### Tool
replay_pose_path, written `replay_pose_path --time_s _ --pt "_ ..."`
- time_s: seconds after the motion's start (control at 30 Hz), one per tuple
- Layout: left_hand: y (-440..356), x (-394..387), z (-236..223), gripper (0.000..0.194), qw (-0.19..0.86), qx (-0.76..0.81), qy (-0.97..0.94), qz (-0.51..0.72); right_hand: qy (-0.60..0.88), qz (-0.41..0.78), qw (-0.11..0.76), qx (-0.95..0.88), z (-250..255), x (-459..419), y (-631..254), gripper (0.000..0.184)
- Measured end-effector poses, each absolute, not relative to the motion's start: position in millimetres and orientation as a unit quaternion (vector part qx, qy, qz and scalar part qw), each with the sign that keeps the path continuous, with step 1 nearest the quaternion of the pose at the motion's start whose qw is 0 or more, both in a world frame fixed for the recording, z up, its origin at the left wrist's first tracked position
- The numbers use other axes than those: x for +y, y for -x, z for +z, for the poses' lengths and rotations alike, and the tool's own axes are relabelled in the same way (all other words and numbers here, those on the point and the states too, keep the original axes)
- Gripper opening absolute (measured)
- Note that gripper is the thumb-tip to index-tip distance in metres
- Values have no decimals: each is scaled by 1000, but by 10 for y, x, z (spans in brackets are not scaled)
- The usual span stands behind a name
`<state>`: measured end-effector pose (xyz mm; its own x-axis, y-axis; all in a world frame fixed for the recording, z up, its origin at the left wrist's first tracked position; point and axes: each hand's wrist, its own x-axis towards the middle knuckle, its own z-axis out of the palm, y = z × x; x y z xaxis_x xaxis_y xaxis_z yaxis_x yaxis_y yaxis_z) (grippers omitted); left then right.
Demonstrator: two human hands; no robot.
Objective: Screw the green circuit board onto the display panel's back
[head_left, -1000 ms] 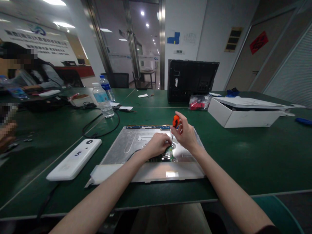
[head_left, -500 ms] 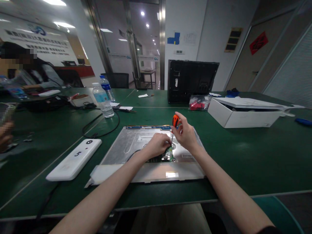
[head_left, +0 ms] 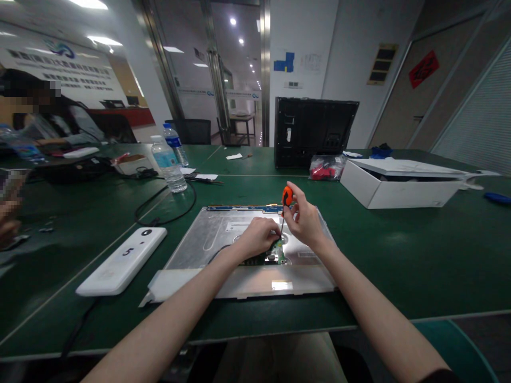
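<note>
My right hand (head_left: 305, 218) has its grip curled around an orange-and-black screwdriver (head_left: 287, 196), thin metal shaft nearly upright, lower end down beside my left hand (head_left: 257, 236) at the small green circuit board (head_left: 276, 254) on the flat silver metal panel (head_left: 215, 229), which lies on the green counter (head_left: 399, 255). Left grip is bunched low over the board; can't tell whether it's pinching a part or just bracing. I read the step as driver work at the board, tip seating hidden, so next move calls for light axial pressure and a square shaft before turning.
</note>
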<state>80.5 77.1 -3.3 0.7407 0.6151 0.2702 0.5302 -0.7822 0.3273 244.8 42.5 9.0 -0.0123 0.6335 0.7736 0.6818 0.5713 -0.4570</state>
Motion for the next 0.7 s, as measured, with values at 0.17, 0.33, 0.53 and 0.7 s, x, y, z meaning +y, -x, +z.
replay_pose_path --time_s 0.17,0.33,0.53,0.7 --pt "-804 761 -18 18 118 309 -926 183 460 -32 536 -707 77 445 -2449 52" --pt "-806 757 -13 18 121 311 -925 184 456 -44 539 -707 87 453 -2450 49" --pt "-808 762 -15 17 123 307 -926 184 457 -31 528 -715 101 433 -2453 49" --pt "-805 765 -17 17 124 305 -926 186 452 -18 534 -715 98 426 -2454 52"
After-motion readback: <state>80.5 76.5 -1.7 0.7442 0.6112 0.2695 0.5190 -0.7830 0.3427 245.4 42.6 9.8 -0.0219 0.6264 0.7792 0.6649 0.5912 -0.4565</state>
